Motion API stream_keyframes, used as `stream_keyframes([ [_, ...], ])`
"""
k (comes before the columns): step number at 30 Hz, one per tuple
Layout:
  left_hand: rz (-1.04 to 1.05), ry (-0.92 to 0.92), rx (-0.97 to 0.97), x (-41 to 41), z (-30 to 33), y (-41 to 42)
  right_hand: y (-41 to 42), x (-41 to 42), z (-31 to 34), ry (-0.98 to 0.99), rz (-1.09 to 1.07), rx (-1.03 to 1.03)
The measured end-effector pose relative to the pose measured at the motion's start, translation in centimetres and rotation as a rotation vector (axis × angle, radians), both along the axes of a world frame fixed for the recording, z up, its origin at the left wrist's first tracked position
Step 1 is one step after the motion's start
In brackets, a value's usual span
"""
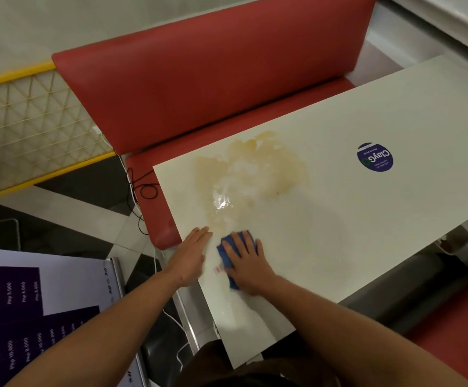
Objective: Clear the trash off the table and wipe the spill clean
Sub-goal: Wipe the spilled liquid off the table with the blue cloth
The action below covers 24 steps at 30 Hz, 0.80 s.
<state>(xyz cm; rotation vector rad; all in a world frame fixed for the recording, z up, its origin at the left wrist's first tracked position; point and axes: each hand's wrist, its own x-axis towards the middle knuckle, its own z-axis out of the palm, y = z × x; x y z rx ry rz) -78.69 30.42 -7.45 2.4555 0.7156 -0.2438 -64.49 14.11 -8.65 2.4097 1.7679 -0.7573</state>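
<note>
A pale brown spill spreads over the left part of the white table, with a glossy wet patch near its middle. My right hand lies flat with spread fingers on a blue cloth, pressing it onto the table just below the spill. My left hand rests flat at the table's left edge beside the cloth, fingers straight. A tiny scrap with red marks lies between the two hands.
A round blue sticker sits on the table's right part. A red booth seat runs behind the table. Black and white cables hang at the left. A purple and white price sign stands lower left.
</note>
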Motion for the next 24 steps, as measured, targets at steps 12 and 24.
stream_keyframes([
  [12,-0.036,0.085,0.041,-0.5,-0.3,-0.5,-6.3,-2.3,-0.9,-0.088,0.131,0.032],
  [24,-0.038,0.097,0.048,-0.2,0.2,-0.8,3.1,4.3,2.9,0.147,-0.157,-0.004],
])
